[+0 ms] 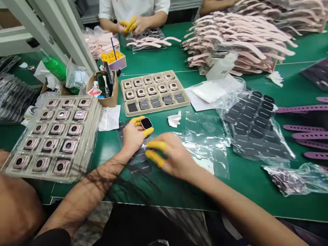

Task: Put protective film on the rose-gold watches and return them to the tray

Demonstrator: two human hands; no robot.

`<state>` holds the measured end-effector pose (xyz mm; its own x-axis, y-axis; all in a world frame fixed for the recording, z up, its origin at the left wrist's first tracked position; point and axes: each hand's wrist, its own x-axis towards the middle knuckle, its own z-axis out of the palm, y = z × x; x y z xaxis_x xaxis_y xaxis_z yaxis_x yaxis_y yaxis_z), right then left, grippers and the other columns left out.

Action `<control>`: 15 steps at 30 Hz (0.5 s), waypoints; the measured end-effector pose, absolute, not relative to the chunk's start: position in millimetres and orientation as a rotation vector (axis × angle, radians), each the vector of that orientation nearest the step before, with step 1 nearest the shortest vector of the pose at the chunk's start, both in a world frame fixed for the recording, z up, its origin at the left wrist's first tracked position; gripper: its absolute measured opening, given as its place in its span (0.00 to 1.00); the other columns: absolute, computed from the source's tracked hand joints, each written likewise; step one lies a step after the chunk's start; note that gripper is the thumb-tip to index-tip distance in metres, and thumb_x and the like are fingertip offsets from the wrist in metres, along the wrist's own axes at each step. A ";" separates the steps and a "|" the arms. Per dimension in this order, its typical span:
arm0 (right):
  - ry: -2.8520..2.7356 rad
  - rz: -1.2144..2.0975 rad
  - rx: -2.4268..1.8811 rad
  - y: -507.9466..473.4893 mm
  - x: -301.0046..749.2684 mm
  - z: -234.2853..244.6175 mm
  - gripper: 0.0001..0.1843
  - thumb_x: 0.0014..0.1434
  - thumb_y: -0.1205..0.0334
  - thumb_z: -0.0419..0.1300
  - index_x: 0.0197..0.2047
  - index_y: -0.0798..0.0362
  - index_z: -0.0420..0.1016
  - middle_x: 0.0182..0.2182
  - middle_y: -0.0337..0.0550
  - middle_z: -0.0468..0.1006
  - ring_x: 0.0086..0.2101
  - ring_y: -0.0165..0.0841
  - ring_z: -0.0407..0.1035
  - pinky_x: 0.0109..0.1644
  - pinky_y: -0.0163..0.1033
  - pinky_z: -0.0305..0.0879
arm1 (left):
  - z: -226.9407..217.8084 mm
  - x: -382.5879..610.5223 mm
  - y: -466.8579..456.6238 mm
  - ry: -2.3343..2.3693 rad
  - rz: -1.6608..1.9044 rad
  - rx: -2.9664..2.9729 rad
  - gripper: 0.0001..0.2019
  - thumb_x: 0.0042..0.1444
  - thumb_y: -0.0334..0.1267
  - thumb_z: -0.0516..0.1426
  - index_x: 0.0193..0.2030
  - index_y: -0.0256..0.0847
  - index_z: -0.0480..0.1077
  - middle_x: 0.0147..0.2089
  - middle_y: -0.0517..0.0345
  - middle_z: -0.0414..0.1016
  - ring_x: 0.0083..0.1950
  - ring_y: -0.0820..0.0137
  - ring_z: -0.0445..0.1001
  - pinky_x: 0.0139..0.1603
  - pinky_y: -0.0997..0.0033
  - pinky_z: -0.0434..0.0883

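Smartwatch body (146,123) — dark face up — is pinched between the yellow-cotted fingers (135,120) of the left hand (132,137); the right hand (171,156) is held open above a plastic bag (202,143). In the beige tray (156,112) beyond, dark-faced pieces are seated along the near row — cases are left in two far rows.

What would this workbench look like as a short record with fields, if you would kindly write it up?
Left hand: holds a square dark-faced watch body in yellow finger cots
Right hand: open, above a clear plastic bag
Nearby: beige tray of watch parts, bag of black pads
Rest: tray of pink watch cases, pink straps, purple straps, co-worker's hands, green bench mat
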<state>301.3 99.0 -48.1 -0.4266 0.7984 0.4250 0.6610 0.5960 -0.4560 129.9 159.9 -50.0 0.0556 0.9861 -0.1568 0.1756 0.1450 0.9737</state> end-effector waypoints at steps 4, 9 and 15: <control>-2.418 0.596 -0.944 82.2 289.1 -62.9 0.27 0.58 0.53 0.67 0.61 0.34 0.71 0.51 0.47 0.81 0.59 0.42 0.69 0.57 0.52 0.72 | -48.1 125.3 159.0 1.316 1.086 1.145 0.26 0.45 0.40 0.66 0.47 0.24 0.70 0.45 0.47 0.83 0.43 0.68 0.82 0.42 0.72 0.73; -2.280 0.763 -1.076 90.9 290.7 -73.5 0.22 0.58 0.60 0.67 0.55 0.37 0.76 0.42 0.46 0.85 0.54 0.39 0.73 0.55 0.49 0.71 | -53.6 120.8 161.5 1.267 1.044 1.134 0.30 0.44 0.36 0.67 0.54 0.23 0.69 0.47 0.43 0.82 0.45 0.66 0.82 0.43 0.71 0.74; -2.434 0.512 -1.056 108.7 277.1 -62.1 0.07 0.65 0.62 0.59 0.44 0.46 0.79 0.36 0.44 0.84 0.43 0.37 0.70 0.45 0.46 0.64 | -55.3 122.9 165.3 1.263 1.073 1.131 0.28 0.40 0.33 0.70 0.51 0.31 0.72 0.45 0.45 0.82 0.43 0.65 0.82 0.44 0.70 0.78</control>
